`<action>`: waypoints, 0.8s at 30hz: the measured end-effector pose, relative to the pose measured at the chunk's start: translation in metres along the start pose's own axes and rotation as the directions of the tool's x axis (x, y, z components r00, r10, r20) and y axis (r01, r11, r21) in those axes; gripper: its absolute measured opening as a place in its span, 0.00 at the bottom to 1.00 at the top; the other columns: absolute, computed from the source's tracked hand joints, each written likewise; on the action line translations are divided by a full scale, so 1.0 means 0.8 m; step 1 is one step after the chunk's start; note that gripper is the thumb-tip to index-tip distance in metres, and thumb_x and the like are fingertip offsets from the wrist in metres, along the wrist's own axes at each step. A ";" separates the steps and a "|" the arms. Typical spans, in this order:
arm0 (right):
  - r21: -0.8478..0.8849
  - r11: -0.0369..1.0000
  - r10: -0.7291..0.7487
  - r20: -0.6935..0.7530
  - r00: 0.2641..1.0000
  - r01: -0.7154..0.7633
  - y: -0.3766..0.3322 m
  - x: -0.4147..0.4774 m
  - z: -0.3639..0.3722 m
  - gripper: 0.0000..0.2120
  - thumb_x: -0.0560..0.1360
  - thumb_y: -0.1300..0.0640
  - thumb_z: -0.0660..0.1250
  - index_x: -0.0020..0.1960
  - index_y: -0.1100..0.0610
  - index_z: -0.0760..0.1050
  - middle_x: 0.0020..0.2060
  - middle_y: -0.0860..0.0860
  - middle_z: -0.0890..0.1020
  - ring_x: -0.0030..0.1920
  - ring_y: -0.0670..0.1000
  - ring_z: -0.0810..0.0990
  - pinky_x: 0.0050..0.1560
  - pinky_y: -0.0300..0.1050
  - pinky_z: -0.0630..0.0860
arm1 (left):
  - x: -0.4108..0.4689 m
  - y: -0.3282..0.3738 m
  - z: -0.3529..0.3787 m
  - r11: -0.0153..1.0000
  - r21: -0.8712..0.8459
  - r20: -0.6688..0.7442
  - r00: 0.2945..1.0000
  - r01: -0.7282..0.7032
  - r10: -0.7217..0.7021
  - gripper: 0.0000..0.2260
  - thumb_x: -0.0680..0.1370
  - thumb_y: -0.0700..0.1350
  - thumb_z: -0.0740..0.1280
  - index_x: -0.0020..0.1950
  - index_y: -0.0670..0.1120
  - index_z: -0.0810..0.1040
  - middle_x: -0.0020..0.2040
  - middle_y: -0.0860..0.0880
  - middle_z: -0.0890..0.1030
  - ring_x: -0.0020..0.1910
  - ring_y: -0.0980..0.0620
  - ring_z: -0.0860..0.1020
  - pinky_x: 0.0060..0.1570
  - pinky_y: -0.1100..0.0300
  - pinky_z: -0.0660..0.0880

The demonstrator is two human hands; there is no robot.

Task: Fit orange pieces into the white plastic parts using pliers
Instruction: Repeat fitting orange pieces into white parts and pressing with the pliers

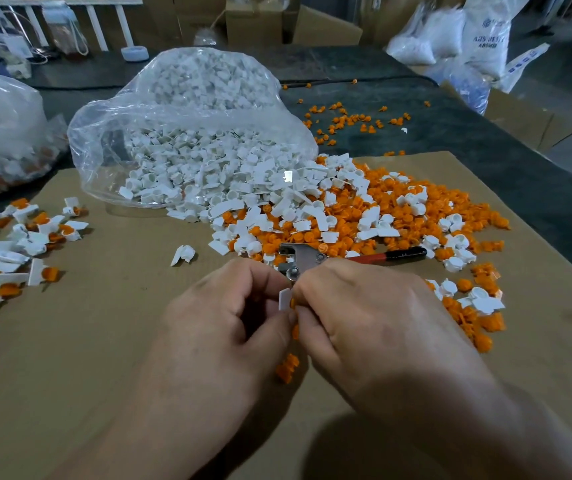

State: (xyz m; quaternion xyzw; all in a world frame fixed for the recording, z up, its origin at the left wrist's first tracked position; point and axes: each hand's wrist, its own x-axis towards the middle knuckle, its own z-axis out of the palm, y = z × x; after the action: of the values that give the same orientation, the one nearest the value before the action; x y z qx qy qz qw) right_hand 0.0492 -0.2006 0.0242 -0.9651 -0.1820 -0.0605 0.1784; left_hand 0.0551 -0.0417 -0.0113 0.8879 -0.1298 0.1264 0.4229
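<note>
Dozens of joined pieces [18,244], white with orange fitted, lie loose at far left on the cardboard sheet [121,341]; too overlapped to count

Clear bags close by: 2. The left bag [0,126] holds mixed white and orange. The centre bag [187,109] is open and spills white stock toward the right

Lone white part [183,254]: 1, on bare cardboard, apart from the rest

Hands: 2, meeting at the fingertips low centre. The left hand [229,317] has its fingers curled and pinches one white part [284,298] by its flat tab. The right hand [357,317] has its fingers curled likewise and pinches an orange piece [295,331] against that part. Whether it is seated I cannot tell, as the fingers cover the joint. A small orange cluster [288,368] lies on the cardboard just below the hands; its count is unclear

Pliers [315,256]: 1, unheld, lying on the heap just beyond the hands with the handle pointing right

Orange heap [416,216] at right has white parts scattered through it — likely hundreds, not countable

Handling, as judged:
- Both pieces look small, light, stiff moulded plastic, smooth enough to slip
- Hold the white part by the flat tab, leaving the round socket free
- Hold the orange piece by its head
- The final press probably needs more than fingertips — hence the pliers
- Squeeze square, or the piece may go in crooked
</note>
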 end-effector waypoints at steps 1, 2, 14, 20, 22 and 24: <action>0.008 1.000 -0.013 0.003 1.000 0.013 -0.001 0.000 -0.002 0.06 0.80 0.53 0.58 0.49 0.49 0.73 0.41 0.46 0.76 0.42 0.48 0.76 0.43 0.45 0.72 | -0.001 -0.001 -0.001 0.998 -0.056 0.022 1.000 0.015 -0.014 0.10 0.70 0.54 0.70 0.48 0.67 0.77 0.40 0.66 0.81 0.38 0.65 0.79 0.30 0.70 0.74; 0.010 0.999 -0.037 0.015 0.999 0.037 -0.003 0.001 -0.006 0.06 0.80 0.52 0.57 0.52 0.49 0.73 0.42 0.45 0.74 0.43 0.47 0.73 0.43 0.44 0.70 | -0.001 -0.001 -0.001 0.989 -0.141 0.047 0.998 0.050 -0.043 0.10 0.70 0.51 0.72 0.47 0.65 0.78 0.37 0.62 0.82 0.35 0.62 0.80 0.29 0.67 0.75; -0.007 0.995 -0.096 0.076 0.992 0.097 0.001 -0.004 -0.016 0.13 0.80 0.53 0.57 0.63 0.49 0.71 0.55 0.45 0.72 0.53 0.45 0.70 0.53 0.43 0.73 | 0.004 -0.018 0.007 0.803 -0.550 0.104 0.973 0.230 -0.207 0.14 0.62 0.56 0.76 0.45 0.55 0.84 0.32 0.52 0.81 0.30 0.51 0.82 0.29 0.58 0.77; -0.299 0.950 0.131 0.115 0.985 -0.091 0.043 -0.004 -0.014 0.31 0.72 0.42 0.51 0.74 0.48 0.50 0.69 0.48 0.63 0.68 0.51 0.61 0.68 0.53 0.63 | 0.015 -0.020 -0.011 0.729 -0.615 0.162 0.953 0.301 -0.257 0.10 0.63 0.45 0.80 0.41 0.53 0.84 0.30 0.48 0.80 0.29 0.53 0.80 0.28 0.63 0.77; -0.343 0.936 0.142 0.170 0.975 -0.076 0.052 -0.006 -0.013 0.30 0.74 0.41 0.53 0.73 0.47 0.49 0.68 0.48 0.64 0.67 0.51 0.61 0.67 0.52 0.63 | 0.016 -0.019 -0.014 0.691 -0.647 0.176 0.945 0.322 -0.276 0.15 0.57 0.45 0.83 0.40 0.52 0.84 0.30 0.48 0.80 0.28 0.53 0.80 0.27 0.64 0.76; -0.372 0.926 0.140 0.176 0.974 -0.066 0.055 -0.005 -0.012 0.29 0.74 0.43 0.54 0.72 0.47 0.52 0.67 0.48 0.66 0.66 0.52 0.63 0.66 0.52 0.64 | 0.017 -0.019 -0.015 0.664 -0.667 0.192 0.939 0.337 -0.284 0.13 0.58 0.51 0.78 0.40 0.51 0.84 0.30 0.47 0.80 0.29 0.53 0.79 0.28 0.64 0.76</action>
State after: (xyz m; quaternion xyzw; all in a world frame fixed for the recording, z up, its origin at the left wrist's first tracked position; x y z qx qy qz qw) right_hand 0.0616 -0.2436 0.0180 -0.9908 -0.1335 0.0132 -0.0194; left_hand 0.0713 -0.0249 -0.0101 0.6782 -0.0292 -0.0369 0.7334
